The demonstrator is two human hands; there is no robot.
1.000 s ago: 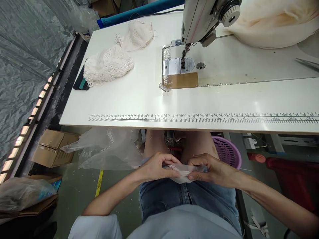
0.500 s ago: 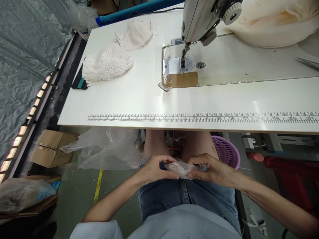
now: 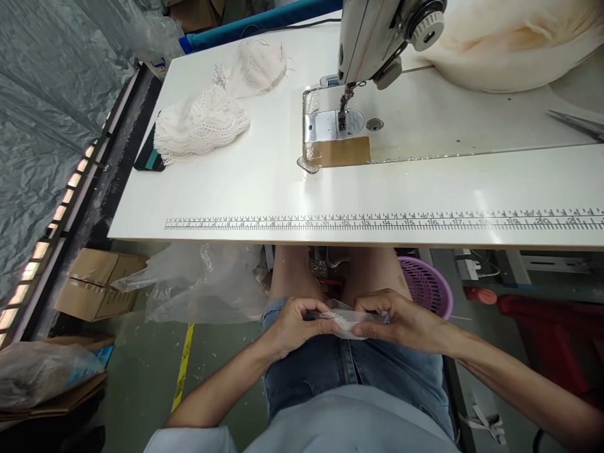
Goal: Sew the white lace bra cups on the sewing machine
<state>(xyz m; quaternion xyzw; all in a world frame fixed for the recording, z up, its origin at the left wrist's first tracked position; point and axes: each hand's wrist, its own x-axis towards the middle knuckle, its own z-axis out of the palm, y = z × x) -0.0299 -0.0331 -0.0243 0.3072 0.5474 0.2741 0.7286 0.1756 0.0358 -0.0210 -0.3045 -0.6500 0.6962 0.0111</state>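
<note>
Over my lap, below the table's front edge, both hands pinch a small clear plastic bag with white lace inside [image 3: 346, 322]. My left hand [image 3: 295, 324] grips its left end with curled fingers. My right hand [image 3: 401, 319] holds the right end, thumb and fingers pressed together. On the white sewing table [image 3: 264, 182] lies a stack of white lace pieces [image 3: 201, 126], with another lace piece [image 3: 257, 66] behind it. The sewing machine [image 3: 372, 38] stands at the back, its needle above the metal plate [image 3: 330, 126].
A printed ruler [image 3: 377, 221] runs along the table's front edge. Cream fabric [image 3: 514, 38] is heaped at the back right. Under the table are a clear plastic bag [image 3: 202, 283], a purple basket [image 3: 427, 286], cardboard boxes [image 3: 97, 286] and a red object [image 3: 552, 333].
Both hands have kept hold of the small bag and worked it slightly; the lace inside has shifted. The view has drifted a little, otherwise nothing moved.
</note>
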